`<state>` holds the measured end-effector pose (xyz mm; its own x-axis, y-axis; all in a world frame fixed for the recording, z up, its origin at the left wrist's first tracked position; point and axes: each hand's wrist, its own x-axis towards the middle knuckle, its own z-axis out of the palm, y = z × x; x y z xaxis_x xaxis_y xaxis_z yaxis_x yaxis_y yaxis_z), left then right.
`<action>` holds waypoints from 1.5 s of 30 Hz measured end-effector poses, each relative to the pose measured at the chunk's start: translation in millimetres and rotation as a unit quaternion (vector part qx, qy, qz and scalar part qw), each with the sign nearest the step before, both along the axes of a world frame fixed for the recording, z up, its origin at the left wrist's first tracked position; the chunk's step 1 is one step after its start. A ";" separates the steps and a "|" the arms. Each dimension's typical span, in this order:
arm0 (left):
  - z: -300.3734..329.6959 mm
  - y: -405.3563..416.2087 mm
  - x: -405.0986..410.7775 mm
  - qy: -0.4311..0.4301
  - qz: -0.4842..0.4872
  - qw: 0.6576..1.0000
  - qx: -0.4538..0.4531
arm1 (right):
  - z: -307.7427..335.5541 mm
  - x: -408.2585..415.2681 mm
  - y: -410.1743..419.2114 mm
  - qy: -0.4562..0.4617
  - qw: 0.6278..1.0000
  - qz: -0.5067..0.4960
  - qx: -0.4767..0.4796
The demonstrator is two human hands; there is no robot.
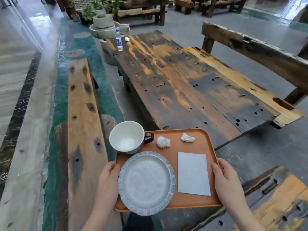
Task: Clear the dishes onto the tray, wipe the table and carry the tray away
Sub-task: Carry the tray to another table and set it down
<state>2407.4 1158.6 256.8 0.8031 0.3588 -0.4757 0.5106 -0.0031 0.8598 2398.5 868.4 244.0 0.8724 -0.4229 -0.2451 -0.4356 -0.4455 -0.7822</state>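
Note:
An orange tray (190, 201) is held in the air in front of me, near the end of the dark wooden table (191, 84). My left hand (108, 177) grips its left rim and my right hand (225, 179) grips its right rim. On the tray lie a blue-rimmed plate (146, 182) at the front left, a white mug (127, 137) with a dark handle at the back left, two crumpled tissues (163, 142) (187, 137) at the back, and a flat white napkin (193, 173) on the right.
A water bottle (119, 41) and a crumpled tissue (127, 39) stand at the table's far end. A long wooden bench (83, 114) runs on the left, a backed bench (260, 52) on the right. Another wooden surface (276, 202) lies at the lower right. Stone mill and plants stand behind.

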 end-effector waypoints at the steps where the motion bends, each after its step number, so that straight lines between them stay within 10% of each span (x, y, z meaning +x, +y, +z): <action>1: 1.3 6.4 20.8 0.001 0.000 1.000 -0.002 | -1.0 18.7 6.9 0.006 1.000 -0.007 -0.002; 32: -1.6 190.8 540.9 0.003 0.033 0.999 -0.023 | -18.0 548.8 198.4 0.020 0.999 -0.005 0.040; 45: 7.9 153.1 801.2 -0.022 -0.108 0.994 0.020 | 10.6 723.4 173.6 -0.028 0.989 -0.134 0.056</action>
